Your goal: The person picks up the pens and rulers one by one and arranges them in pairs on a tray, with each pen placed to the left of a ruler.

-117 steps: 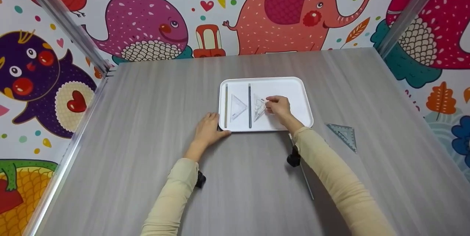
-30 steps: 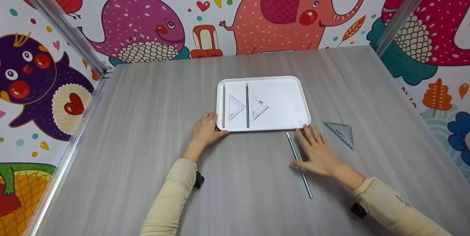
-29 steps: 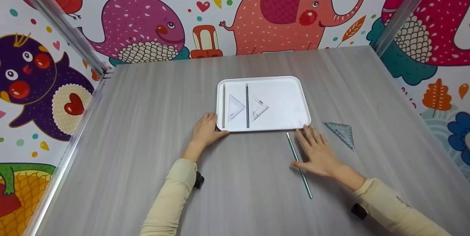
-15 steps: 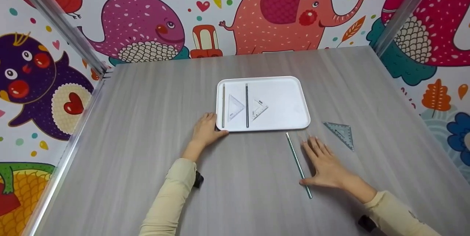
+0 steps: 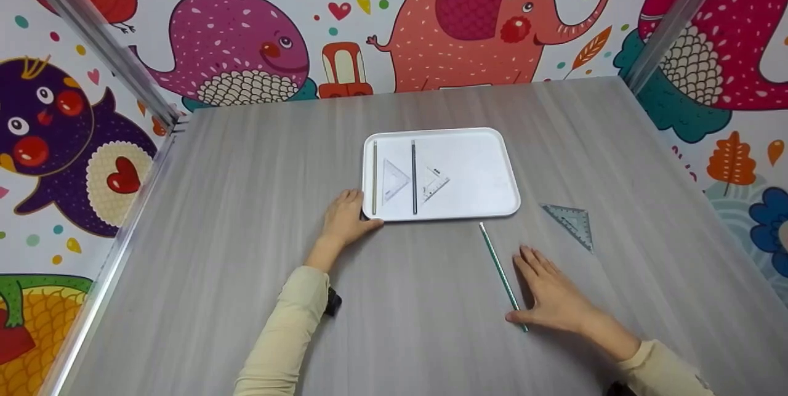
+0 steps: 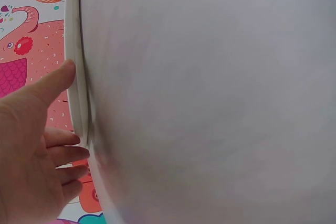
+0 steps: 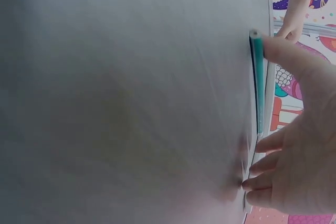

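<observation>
At the near left corner of a white tray (image 5: 483,199) rests my left hand (image 5: 346,217), its thumb on the front edge and fingers along the side. In the left wrist view, the left hand's thumb (image 6: 60,80) meets the tray rim (image 6: 77,98). A green pencil (image 5: 495,258) lies slanted on the table before the tray. Beside it is my right hand (image 5: 557,297), thumb across the pencil's near end and fingers extended to its right. In the right wrist view, the right hand's thumb (image 7: 286,53) touches the pencil (image 7: 258,82); the hand does not grip it.
On the tray lie a light pencil (image 5: 375,177), a clear set square (image 5: 394,181), a dark pencil (image 5: 414,177) and another clear set square (image 5: 436,183). A grey-blue set square (image 5: 574,223) lies on the table (image 5: 258,162) to the right. Patterned walls stand behind.
My right hand left the second clear set square on the tray, then drew back toward me along the green pencil. Its thumb slid to the near end, which shifted slightly right. My left hand stayed put.
</observation>
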A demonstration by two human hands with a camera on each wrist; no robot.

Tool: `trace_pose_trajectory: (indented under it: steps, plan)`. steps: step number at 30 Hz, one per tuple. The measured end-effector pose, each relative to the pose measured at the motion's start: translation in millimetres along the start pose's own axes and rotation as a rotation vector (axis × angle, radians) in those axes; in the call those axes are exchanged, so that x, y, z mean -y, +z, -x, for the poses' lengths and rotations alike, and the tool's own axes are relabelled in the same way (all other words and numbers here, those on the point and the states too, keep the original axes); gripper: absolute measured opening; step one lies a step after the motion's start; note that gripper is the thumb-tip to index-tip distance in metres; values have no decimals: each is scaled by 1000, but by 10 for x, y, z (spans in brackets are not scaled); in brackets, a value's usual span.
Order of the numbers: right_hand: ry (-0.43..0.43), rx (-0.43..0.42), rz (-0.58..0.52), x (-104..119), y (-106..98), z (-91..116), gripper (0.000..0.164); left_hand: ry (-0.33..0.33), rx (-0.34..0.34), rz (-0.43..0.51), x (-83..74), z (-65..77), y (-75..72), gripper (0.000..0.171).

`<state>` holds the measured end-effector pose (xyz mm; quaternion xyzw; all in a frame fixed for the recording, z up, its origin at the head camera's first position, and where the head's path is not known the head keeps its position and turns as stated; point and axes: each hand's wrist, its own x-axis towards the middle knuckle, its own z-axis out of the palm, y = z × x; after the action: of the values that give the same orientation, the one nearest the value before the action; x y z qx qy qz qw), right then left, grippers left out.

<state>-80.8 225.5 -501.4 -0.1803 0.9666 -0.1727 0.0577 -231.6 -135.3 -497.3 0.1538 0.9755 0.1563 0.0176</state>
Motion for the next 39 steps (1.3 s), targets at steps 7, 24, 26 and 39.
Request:
trace_pose_trajectory:
  steps: [7, 24, 26, 39]
  plan:
    - [65, -161, -19, 112, 48, 89, 79, 6, -7, 10, 4, -8, 13, 77]
    - [185, -68, -317, 208, 7, 185, 45, 15, -50, 11, -5, 14, 17, 71]
    - [178, -54, -341, 217, -2, 184, 43, 14, -52, 10, -5, 11, 24, 72]
    - [135, 137, -513, 192, -103, 196, 42, 18, -45, 1, 6, 1, 18, 72]
